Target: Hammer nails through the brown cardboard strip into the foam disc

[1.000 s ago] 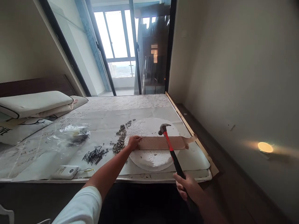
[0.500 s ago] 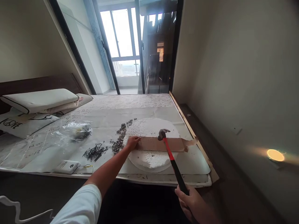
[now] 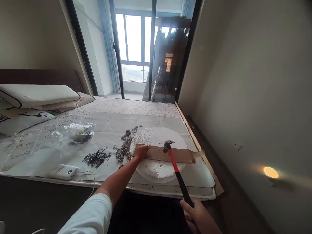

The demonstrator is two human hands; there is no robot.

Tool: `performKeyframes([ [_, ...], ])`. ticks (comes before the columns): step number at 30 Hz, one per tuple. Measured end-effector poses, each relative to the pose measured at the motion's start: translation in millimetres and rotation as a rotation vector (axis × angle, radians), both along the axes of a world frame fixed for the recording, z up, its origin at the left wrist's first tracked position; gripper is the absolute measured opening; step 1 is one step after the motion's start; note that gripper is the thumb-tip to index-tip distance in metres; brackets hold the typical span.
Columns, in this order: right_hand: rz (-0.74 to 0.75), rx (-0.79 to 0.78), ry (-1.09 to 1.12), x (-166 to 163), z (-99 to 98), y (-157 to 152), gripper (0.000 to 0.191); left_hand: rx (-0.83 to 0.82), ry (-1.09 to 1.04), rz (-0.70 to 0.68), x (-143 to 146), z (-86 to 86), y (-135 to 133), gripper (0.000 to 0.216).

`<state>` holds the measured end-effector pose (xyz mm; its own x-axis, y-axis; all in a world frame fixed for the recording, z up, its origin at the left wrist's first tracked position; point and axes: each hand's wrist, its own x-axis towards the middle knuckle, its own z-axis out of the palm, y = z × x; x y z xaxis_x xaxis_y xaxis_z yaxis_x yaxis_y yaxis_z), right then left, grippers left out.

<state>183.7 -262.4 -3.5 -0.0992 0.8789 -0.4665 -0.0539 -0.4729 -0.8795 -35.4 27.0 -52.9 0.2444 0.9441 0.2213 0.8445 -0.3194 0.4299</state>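
Head: right fingers (image 3: 187, 206) grasp a red-and-black claw hammer (image 3: 177, 171); left fingers (image 3: 145, 148), grip unclear, touch a flat brown board's (image 3: 157, 153) left end.

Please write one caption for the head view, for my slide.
Right hand grips a hammer; left hand rests on a brown board atop a white disc; nails lie nearby.

Metal hammerhead (image 3: 167, 147), matt strip (image 3: 180, 155), rough disc (image 3: 159, 136)

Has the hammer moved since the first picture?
Yes. Judged against the white disc, the hammer has shifted down the picture and slightly left; its head now overlaps the far edge of the brown board.
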Motion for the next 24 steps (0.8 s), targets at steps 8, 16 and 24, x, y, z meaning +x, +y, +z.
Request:
performKeyframes([
  [8, 0.033, 0.058, -0.017, -34, 13.6, 31, 0.052, 0.018, 0.005, -0.043, -3, -13.1, 1, 0.042],
  [16, 0.029, 0.129, -0.057, -56, 36.7, 58, 0.044, 0.022, 0.028, -0.069, -5, -18.5, 1, 0.038],
  [24, 0.032, -0.003, -0.052, -75, 12.3, 74, 0.04, -0.004, 0.02, -0.09, -5, -23.7, 2, 0.034],
])
